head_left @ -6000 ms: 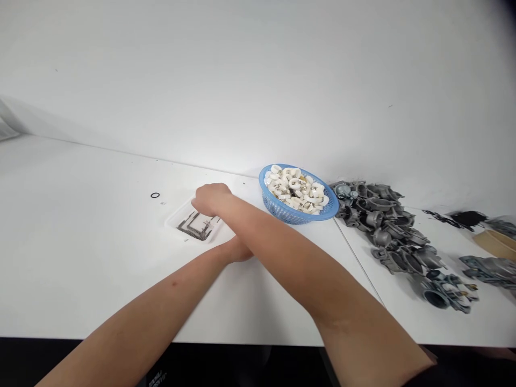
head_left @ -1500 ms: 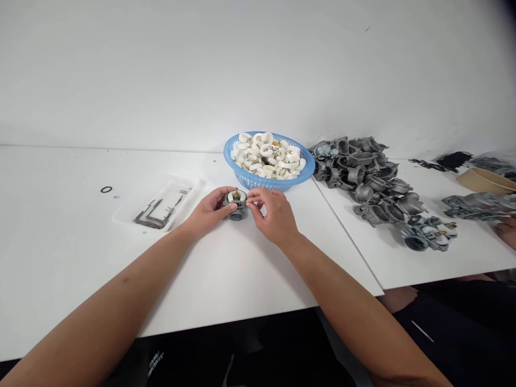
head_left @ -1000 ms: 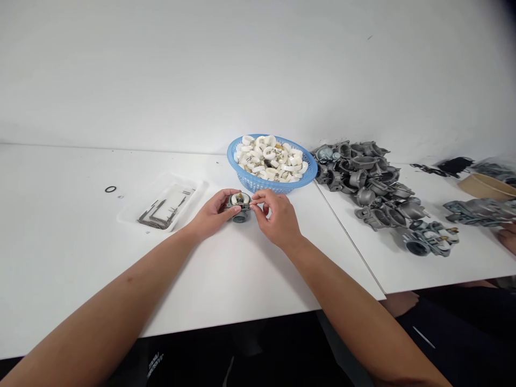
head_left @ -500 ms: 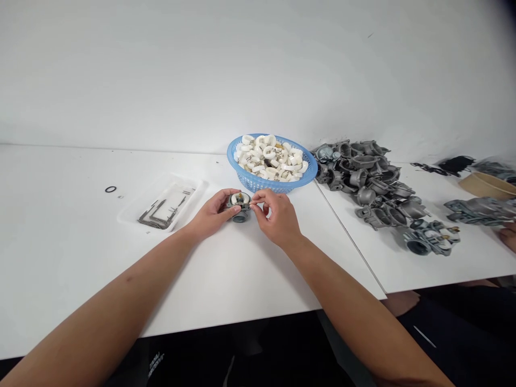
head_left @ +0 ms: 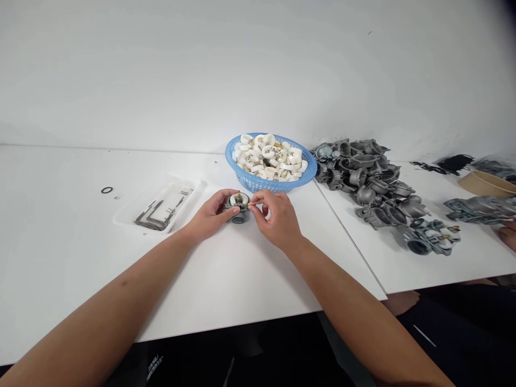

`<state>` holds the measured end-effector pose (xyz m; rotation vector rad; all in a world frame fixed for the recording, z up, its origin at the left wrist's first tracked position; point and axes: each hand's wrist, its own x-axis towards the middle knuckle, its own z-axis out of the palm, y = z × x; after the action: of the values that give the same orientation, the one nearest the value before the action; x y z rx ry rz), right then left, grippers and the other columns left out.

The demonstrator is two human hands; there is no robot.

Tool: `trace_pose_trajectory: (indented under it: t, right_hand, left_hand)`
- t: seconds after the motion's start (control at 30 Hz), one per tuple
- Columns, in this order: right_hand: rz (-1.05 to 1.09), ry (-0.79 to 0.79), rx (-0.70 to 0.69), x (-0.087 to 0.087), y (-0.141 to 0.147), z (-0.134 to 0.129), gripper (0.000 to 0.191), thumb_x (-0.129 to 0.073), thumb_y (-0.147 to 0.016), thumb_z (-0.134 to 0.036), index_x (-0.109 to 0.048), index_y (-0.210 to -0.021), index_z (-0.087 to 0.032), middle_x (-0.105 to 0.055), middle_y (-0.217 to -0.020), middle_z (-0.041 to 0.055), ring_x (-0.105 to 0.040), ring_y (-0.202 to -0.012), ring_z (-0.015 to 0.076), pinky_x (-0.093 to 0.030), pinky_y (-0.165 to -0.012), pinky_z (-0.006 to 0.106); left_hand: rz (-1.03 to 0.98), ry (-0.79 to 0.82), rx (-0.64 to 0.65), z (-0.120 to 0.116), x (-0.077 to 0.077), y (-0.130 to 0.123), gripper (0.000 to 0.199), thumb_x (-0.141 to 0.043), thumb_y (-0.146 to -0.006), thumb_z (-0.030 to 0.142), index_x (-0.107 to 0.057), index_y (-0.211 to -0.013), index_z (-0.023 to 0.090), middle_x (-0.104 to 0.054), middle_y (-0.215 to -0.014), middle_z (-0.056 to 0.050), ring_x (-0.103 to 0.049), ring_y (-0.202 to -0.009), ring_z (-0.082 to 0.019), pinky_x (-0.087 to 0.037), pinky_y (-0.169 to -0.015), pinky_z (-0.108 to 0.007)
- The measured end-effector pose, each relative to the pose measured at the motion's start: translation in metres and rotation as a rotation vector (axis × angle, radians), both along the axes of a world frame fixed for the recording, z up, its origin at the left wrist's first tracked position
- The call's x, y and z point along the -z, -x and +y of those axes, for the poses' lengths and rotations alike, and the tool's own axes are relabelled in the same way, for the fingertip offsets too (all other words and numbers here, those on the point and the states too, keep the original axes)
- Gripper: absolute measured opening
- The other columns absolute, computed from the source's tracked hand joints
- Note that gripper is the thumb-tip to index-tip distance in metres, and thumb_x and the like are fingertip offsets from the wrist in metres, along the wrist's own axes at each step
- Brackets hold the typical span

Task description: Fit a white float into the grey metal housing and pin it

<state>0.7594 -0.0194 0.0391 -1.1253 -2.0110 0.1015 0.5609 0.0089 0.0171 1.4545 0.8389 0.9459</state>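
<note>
Fingers (head_left: 224, 200) of the left hand (head_left: 209, 214) curl closed around a cast-metal carburetor body (head_left: 241, 217), holding it just above the counter (head_left: 80, 279), near the middle of the scene. Its round bore faces the near side and down. A white float (head_left: 236, 199) sits on top, with a small brass fitting (head_left: 238, 198) beside it. Right hand (head_left: 278, 220) comes in from the right, thumb and forefinger pinched together at the body's right edge. Whether they hold a small part there is too small to tell.

Just far of the hands, a blue plastic basket (head_left: 274, 185) sits heaped with white floats (head_left: 268, 156). To the left, a transparent plastic tray (head_left: 197, 185) holds thin, dark metal rods (head_left: 155, 219), some bent. Farther left, a small black O-ring (head_left: 107, 190) lies alone on the counter.

To the right, across a seam in the counter, lies a heap of bare gray carburetor bodies (head_left: 366, 180). Nearer the edge lie fitted carburetors (head_left: 429, 239). At far right are a tan bowl (head_left: 487, 184), black parts (head_left: 455, 163), and another person's hand (head_left: 508, 235), beside more carburetors (head_left: 479, 209).
</note>
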Motion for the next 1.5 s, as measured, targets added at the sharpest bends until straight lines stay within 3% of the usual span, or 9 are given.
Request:
trace_pose_trajectory:
  t: [0.43, 0.9, 1.23, 1.5]
  right_hand:
    - [0.056, 0.046, 0.016, 0.0020, -0.0015, 0.0004, 0.014, -0.058, -0.089, -0.014, -0.052, -0.098, -0.023, -0.069, -0.090, -0.0067, -0.054, -0.057, 0.0099, -0.036, -0.083, 0.032]
    - [-0.036, -0.052, 0.013, 0.0002, -0.0006, -0.0002, 0.011, -0.053, -0.090, -0.012, -0.052, -0.095, -0.022, -0.068, -0.085, -0.0052, -0.060, -0.064, 0.0117, -0.034, -0.083, 0.033]
    - [0.013, 0.032, 0.003, -0.0001, -0.0008, 0.0013, 0.010, -0.054, -0.091, -0.016, -0.052, -0.098, -0.023, -0.070, -0.093, -0.0028, -0.063, -0.067, 0.0134, -0.036, -0.088, 0.034]
    - [0.000, -0.012, -0.005, 0.0005, 0.0013, 0.0007, 0.010, -0.056, -0.090, -0.015, -0.053, -0.096, -0.023, -0.069, -0.089, -0.0050, -0.057, -0.060, 0.0107, -0.035, -0.087, 0.034]
  left_hand:
    - [0.009, 0.020, 0.005, 0.0007, 0.0032, 0.0017, 0.051, -0.068, -0.086, 0.044, -0.050, -0.130, 0.025, -0.057, -0.118, -0.006, -0.055, -0.102, -0.020, -0.042, -0.093, -0.041]
    - [0.019, -0.011, 0.006, -0.0003, 0.0027, 0.0003, 0.050, -0.067, -0.087, 0.044, -0.049, -0.130, 0.025, -0.056, -0.115, -0.006, -0.055, -0.101, -0.020, -0.044, -0.091, -0.040]
    - [-0.004, -0.027, 0.001, -0.0040, -0.0029, -0.0027, 0.047, -0.067, -0.087, 0.042, -0.051, -0.127, 0.024, -0.054, -0.113, -0.005, -0.054, -0.100, -0.018, -0.043, -0.091, -0.037]
    - [-0.031, -0.011, 0.005, -0.0030, -0.0009, -0.0035, 0.048, -0.068, -0.087, 0.042, -0.050, -0.127, 0.024, -0.056, -0.114, -0.005, -0.054, -0.100, -0.018, -0.043, -0.092, -0.038]
